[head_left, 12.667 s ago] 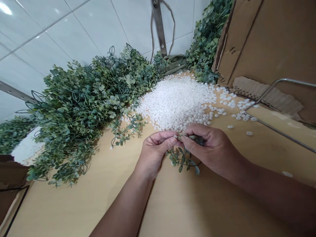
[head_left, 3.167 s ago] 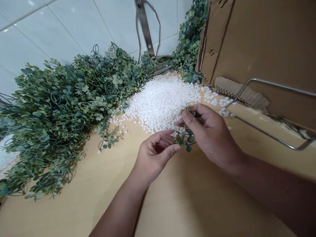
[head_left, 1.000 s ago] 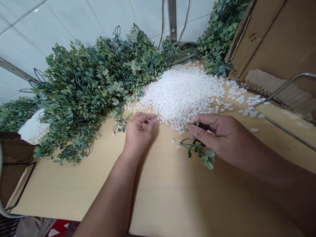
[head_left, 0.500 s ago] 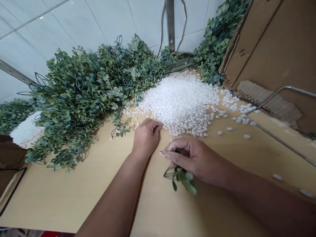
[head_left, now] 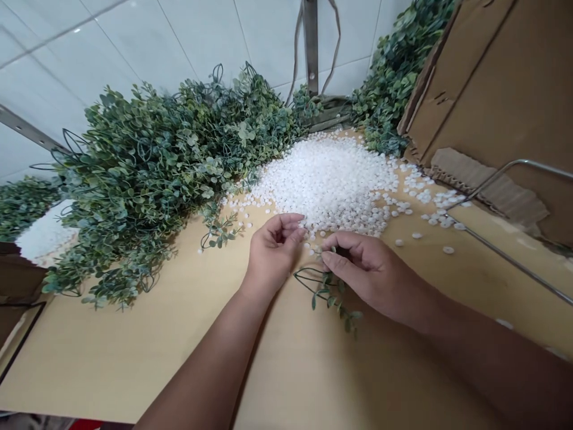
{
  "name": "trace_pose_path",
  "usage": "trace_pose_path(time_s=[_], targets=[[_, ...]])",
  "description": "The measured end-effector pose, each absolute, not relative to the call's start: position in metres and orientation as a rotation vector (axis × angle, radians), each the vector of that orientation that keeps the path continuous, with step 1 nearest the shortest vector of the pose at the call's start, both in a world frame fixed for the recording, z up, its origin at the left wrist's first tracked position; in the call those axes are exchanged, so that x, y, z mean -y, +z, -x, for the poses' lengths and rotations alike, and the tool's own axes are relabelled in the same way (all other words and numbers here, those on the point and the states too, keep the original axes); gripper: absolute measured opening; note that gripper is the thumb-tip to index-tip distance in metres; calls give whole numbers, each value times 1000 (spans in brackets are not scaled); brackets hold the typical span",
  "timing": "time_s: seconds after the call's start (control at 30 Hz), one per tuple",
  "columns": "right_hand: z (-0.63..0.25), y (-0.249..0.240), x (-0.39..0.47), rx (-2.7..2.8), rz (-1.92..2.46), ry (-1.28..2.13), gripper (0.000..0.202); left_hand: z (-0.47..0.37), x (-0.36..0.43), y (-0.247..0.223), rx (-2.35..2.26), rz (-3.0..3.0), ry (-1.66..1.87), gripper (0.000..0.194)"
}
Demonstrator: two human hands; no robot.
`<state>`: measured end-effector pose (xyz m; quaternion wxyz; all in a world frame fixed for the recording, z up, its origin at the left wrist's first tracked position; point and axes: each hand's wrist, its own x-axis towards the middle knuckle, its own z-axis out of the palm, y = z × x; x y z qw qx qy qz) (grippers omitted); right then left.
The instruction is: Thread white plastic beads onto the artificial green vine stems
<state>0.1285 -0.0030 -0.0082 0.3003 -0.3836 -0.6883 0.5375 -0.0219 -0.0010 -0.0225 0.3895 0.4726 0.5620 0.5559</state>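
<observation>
My right hand [head_left: 364, 266] pinches an artificial leaf sprig [head_left: 331, 298] between thumb and fingers. Its green leaves and a looped dark stem hang below the fingers, over the table. To its left, my left hand [head_left: 277, 245] is at the front edge of a heap of small white plastic discs [head_left: 331, 179]. Its thumb and index finger are drawn close together at the discs. Whatever lies between those fingertips is too small to make out. A few loose discs lie between the two hands.
A large pile of artificial greenery [head_left: 152, 161] covers the back left of the table [head_left: 188, 346]. More greenery [head_left: 394, 77] stands at the back right, beside a cardboard box [head_left: 496, 89]. A bent metal rod [head_left: 510, 254] crosses the right side. Another white heap [head_left: 47, 233] is at far left.
My right hand has moved up and slightly right with the sprig, toward the heap. My left hand has shifted a little right, with its thumb and index finger now showing at the discs.
</observation>
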Motion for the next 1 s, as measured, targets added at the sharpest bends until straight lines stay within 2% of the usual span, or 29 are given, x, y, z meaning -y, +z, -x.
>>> trace_pose_path(time_s=[0.23,1.0], targets=[[-129,-9,2,1802,1063,1295,10,14,13,-16,-1227,-893,1329,15],[-129,-9,1,1741,1141,1144,11,14,16,-16,-1088,-861,1267,16]])
